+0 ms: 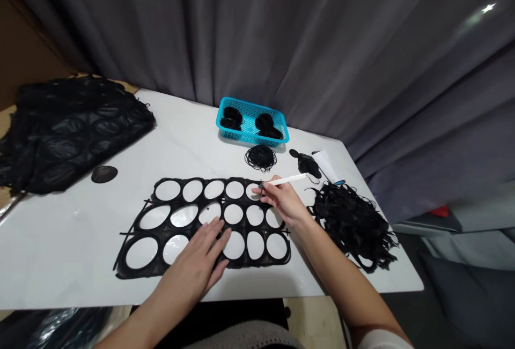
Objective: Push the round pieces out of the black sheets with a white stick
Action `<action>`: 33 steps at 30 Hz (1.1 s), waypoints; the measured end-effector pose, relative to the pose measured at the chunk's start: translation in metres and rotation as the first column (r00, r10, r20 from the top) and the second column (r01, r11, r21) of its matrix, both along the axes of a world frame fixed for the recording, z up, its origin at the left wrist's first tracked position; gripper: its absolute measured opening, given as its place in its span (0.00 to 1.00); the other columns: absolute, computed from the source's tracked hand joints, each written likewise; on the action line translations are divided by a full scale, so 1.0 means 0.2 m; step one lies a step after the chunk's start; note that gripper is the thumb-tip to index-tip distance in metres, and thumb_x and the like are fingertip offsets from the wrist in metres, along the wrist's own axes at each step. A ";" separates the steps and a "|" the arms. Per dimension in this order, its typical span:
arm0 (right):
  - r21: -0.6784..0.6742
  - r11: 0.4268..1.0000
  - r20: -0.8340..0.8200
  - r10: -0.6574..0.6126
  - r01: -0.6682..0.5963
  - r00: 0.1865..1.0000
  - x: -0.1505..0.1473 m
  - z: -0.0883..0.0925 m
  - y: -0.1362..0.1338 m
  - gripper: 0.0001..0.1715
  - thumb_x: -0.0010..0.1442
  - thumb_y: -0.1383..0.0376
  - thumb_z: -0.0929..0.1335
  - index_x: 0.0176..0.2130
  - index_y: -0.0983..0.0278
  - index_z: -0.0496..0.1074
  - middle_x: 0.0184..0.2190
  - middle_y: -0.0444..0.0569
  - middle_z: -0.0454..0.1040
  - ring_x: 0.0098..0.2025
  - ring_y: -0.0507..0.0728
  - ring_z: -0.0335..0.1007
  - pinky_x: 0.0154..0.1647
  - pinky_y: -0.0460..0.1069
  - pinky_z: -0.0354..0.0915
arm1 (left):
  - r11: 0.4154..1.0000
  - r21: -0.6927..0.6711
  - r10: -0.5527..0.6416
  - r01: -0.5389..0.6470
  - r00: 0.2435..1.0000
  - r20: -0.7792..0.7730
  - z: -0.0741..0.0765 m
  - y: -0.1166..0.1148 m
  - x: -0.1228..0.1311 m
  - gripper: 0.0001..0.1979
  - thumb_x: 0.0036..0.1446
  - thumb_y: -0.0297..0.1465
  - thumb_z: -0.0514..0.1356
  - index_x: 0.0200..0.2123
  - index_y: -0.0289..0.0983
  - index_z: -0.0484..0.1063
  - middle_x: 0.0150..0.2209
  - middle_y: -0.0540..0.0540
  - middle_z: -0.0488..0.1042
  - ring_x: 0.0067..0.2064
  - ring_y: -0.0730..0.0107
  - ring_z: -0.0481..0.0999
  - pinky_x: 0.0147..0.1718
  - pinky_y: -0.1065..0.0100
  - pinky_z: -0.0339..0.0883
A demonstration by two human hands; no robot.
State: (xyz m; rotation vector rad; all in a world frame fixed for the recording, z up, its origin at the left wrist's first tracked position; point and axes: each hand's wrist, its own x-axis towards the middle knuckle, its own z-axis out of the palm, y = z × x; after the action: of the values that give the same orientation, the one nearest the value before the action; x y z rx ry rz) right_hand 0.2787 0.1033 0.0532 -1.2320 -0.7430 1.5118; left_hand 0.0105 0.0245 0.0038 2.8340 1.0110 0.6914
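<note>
A thin black sheet with rows of round holes point(161, 239) lies flat on the white table point(185, 134). My left hand point(203, 252) rests palm down on its front middle part, fingers stretched out. At the sheet's back right corner, my right hand point(281, 199) is closed around a slim white pen-like tool point(292, 179). Its lower end is partly covered by my fingers, near a hole in the back row. A dark bit also shows at those fingertips, too small to make out.
A blue basket point(253, 138) with black bundles stands at the back. In front of it sits a coil of thin black rings point(260, 157). Black scraps point(354, 225) are heaped at right, near a white tube point(326, 165). Stacked black sheets point(76, 129) and a black disc point(104, 174) are left.
</note>
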 end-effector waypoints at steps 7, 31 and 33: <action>-0.003 0.979 -0.010 0.205 -0.205 0.979 -0.16 -0.02 -0.11 0.20 0.52 0.56 0.77 0.30 0.62 0.66 0.39 0.50 0.80 0.40 0.53 0.76 0.45 0.49 0.69 | 0.999 -0.033 -0.016 0.016 1.000 0.007 0.00 0.00 -0.02 0.23 0.69 0.34 0.55 0.64 0.35 0.65 0.65 0.36 0.68 0.67 0.51 0.65 0.63 0.52 0.65; 0.223 0.619 0.937 0.078 -0.753 0.342 -0.28 -0.10 -0.30 0.07 0.66 0.72 0.63 0.42 0.63 0.69 0.46 0.56 0.75 0.48 0.61 0.67 0.50 0.56 0.65 | 1.000 -0.016 -0.017 0.017 1.000 -0.001 0.02 0.01 -0.01 0.28 0.68 0.34 0.55 0.69 0.35 0.59 0.63 0.38 0.70 0.66 0.53 0.67 0.62 0.53 0.64; 0.234 0.645 0.938 0.049 -0.727 0.344 -0.23 -0.10 -0.23 0.08 0.65 0.72 0.63 0.42 0.61 0.70 0.43 0.55 0.75 0.47 0.62 0.67 0.51 0.57 0.65 | 1.000 -0.025 -0.014 0.015 1.000 0.013 0.01 0.01 -0.01 0.28 0.68 0.35 0.55 0.68 0.36 0.59 0.62 0.39 0.71 0.66 0.53 0.67 0.63 0.53 0.64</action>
State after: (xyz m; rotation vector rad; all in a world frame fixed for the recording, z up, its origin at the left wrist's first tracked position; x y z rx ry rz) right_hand 0.2325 0.0568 0.0335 -1.2541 -2.2799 0.6521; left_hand 0.0081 0.0262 0.0067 2.8087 0.9892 0.6891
